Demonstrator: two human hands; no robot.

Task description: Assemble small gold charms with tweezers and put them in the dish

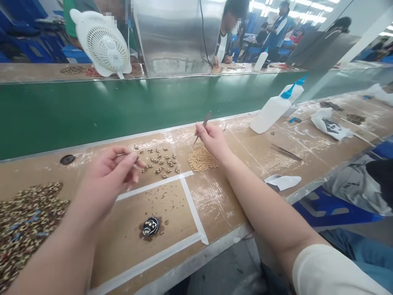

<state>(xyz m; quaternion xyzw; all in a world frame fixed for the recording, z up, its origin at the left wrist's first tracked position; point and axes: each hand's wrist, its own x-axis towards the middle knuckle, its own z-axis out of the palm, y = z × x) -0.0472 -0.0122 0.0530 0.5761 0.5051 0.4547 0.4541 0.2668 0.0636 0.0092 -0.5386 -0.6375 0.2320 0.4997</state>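
Observation:
My right hand (210, 137) grips dark tweezers (206, 119), their tips pointing down just behind a round pile of small golden beads (201, 159). Farther left, my left hand (115, 168) hovers with curled fingers, thumb and fingertips close together; whatever they may hold is too small to make out. Beside its fingertips, several small metal pieces (159, 162) lie spread on the brown table. A round black dish (150, 226) with a few light pieces in glossy liquid sits inside a white tape outline (192, 200).
A large heap of small parts (30, 221) covers the left. White bottles (270, 114) with blue nozzles stand at right, near other tweezers (287, 152). A green belt (123, 106) runs behind; beyond it are a white fan (104, 43) and people. A black disc (67, 159) lies left.

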